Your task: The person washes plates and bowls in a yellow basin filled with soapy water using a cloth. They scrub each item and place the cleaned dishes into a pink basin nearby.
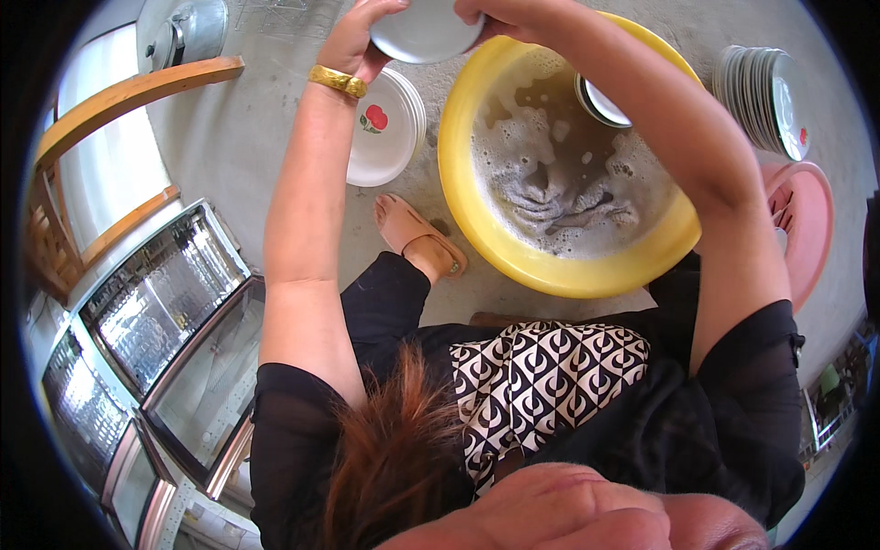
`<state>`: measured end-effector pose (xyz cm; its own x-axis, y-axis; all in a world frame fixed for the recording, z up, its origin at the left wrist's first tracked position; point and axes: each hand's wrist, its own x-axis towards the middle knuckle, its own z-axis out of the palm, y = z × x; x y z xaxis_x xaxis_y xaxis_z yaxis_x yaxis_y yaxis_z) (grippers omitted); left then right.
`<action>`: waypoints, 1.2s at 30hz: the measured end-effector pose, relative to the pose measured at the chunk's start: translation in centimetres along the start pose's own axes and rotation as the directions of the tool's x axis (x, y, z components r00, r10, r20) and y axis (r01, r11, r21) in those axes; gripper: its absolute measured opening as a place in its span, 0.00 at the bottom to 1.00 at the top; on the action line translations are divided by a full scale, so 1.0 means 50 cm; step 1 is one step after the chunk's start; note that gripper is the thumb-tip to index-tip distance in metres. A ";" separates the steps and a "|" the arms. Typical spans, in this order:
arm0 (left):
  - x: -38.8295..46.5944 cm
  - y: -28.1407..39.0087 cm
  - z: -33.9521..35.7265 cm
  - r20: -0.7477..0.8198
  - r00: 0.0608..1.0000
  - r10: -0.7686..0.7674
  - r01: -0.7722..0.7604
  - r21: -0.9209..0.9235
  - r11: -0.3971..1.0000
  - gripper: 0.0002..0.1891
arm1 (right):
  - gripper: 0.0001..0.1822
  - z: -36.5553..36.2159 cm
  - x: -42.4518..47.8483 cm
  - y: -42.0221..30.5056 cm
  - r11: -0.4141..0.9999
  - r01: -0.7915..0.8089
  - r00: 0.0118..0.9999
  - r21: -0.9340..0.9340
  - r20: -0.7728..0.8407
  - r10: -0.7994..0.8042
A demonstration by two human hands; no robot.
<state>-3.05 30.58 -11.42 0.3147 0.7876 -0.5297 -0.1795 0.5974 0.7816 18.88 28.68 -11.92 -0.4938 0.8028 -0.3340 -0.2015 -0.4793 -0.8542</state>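
Observation:
At the top edge of the view, a white bowl (427,31) is held between both hands. My left hand (354,38) grips its left side, below a gold-coloured bracelet. My right hand (498,17) is on its right rim, with its fingers partly cut off by the frame. Below my right forearm stands a yellow plastic basin (471,206) of cloudy, foamy water. A white dish with a dark rim (603,103) sits in the water, partly hidden by the forearm. A wrinkled grey mass (550,206), perhaps a cloth, shows amid the foam.
White plates with a red fruit print (385,148) are stacked on the concrete floor left of the basin. Another plate stack (763,100) stands right, near a pink plastic basket (815,240). Glass panels in frames (199,371), a wooden beam (158,86) and a metal pot (206,27) are left.

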 end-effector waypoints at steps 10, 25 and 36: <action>-0.121 -0.179 0.162 0.191 0.901 -0.390 0.349 0.216 0.912 0.28 | 0.45 0.002 -0.289 0.146 0.916 -0.290 0.925 0.277 -0.165 0.343; -0.026 -0.331 0.171 0.072 0.954 -0.291 0.274 0.180 0.945 0.29 | 0.48 -0.054 -0.284 0.327 0.928 -0.035 0.917 0.371 -0.357 0.178; -0.053 -0.315 0.270 -0.079 0.975 0.209 -0.045 0.848 0.528 0.38 | 0.20 -0.075 -0.417 0.448 -0.128 -0.211 0.873 -0.969 -0.246 0.422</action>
<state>11.51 17.03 -17.89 0.1960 0.9043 -0.3791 0.6815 0.1523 0.7158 27.84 2.51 -25.58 -0.3081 0.5857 -0.7497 0.9498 0.2351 -0.2066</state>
